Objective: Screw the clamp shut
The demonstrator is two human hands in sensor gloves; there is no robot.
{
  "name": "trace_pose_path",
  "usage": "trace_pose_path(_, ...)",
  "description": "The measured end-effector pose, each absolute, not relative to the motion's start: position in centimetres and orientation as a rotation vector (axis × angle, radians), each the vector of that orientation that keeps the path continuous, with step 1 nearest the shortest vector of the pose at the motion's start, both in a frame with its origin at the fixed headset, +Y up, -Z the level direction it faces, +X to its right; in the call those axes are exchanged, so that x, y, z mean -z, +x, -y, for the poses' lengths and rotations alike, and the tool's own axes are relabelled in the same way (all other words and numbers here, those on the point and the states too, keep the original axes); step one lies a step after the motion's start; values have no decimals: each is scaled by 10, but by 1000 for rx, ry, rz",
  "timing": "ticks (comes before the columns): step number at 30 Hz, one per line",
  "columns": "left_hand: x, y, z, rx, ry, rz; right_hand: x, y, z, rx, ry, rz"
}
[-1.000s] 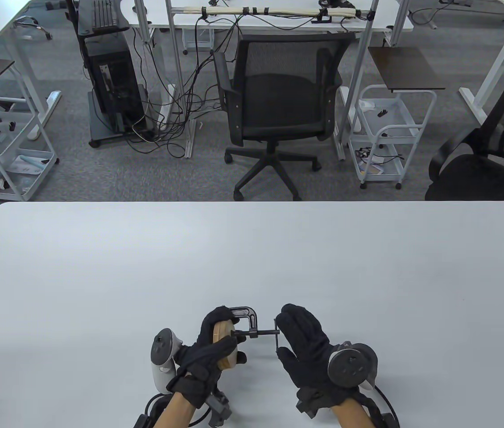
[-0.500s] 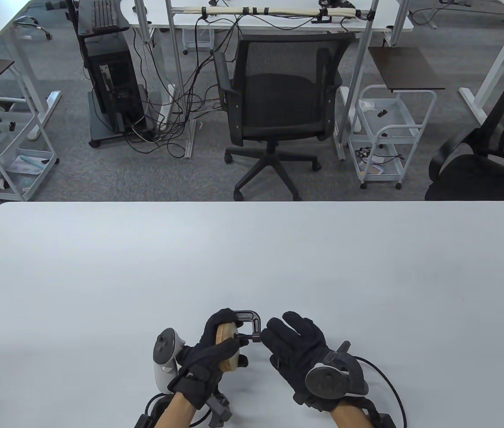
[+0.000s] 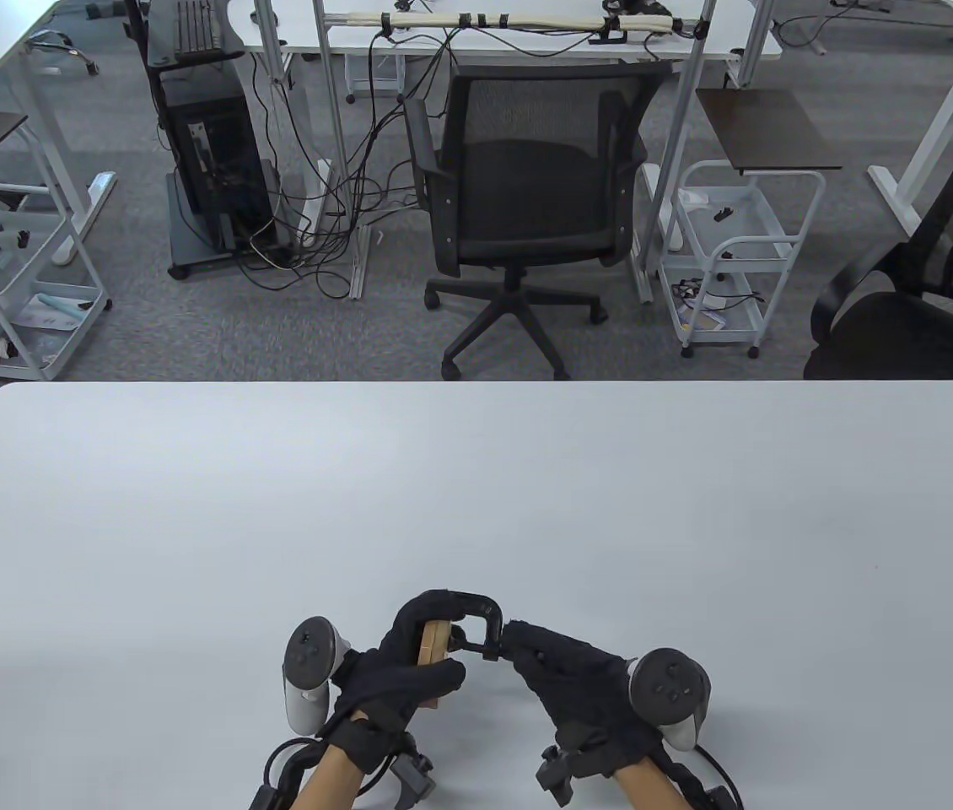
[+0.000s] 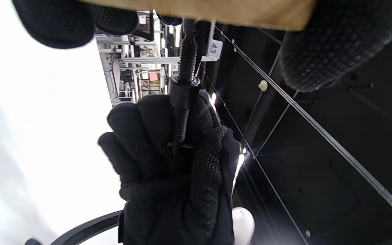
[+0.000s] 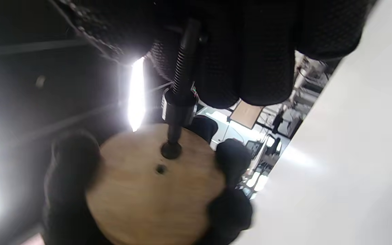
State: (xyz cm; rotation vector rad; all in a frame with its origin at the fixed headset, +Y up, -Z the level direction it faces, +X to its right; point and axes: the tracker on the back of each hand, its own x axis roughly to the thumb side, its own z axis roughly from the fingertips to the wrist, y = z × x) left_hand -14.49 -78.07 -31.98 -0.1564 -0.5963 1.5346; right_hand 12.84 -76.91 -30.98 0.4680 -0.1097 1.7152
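Note:
A black C-clamp (image 3: 478,614) sits over a round wooden disc (image 3: 433,643) near the table's front edge. My left hand (image 3: 409,666) grips the disc and the clamp frame around it. My right hand (image 3: 557,666) is closed around the end of the clamp's threaded screw (image 4: 184,78), hiding the crossbar handle. In the right wrist view the screw (image 5: 182,78) runs from my fingers (image 5: 264,51) down to its pad (image 5: 171,150), which touches the disc's flat face (image 5: 148,194). In the left wrist view the disc edge (image 4: 216,12) shows at the top.
The white table (image 3: 476,489) stretches wide and bare behind the hands. A black office chair (image 3: 527,202) and white carts (image 3: 729,253) stand on the floor beyond the far edge.
My right hand moved left from an open pose beside the crossbar and closed over the screw's end. The exposed screw got shorter. The disc turned more edge-on in my left hand.

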Motion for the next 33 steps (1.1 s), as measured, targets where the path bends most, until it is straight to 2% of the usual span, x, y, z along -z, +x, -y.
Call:
trace_pose_path(7,320,-143,779,-1570,-181,682,314,128,778,-1483,357,-96)
trace_pose_path(10,318,-141,772,-1564,-136,725,311,121,784,-1255,279,-178)
trace_pose_path(22,317,-141,770,-1511,-123,750,308,117,790,-1163,205,-241)
trace_pose_path(25,318,-142,774,-1552,-125,711,311,118,789,-1294,217,-187)
trace_pose_path(28,320,-150,778,-1560,-84,634,314,118,794,-1192,323,-421)
trace_pose_path(30,321,-157,781,-1542,-53,555,314,118,794,-1210,331,-476)
trace_pose_path(33,323,-163,787,-1587,-52,468,311,119,789,-1467,320,-260)
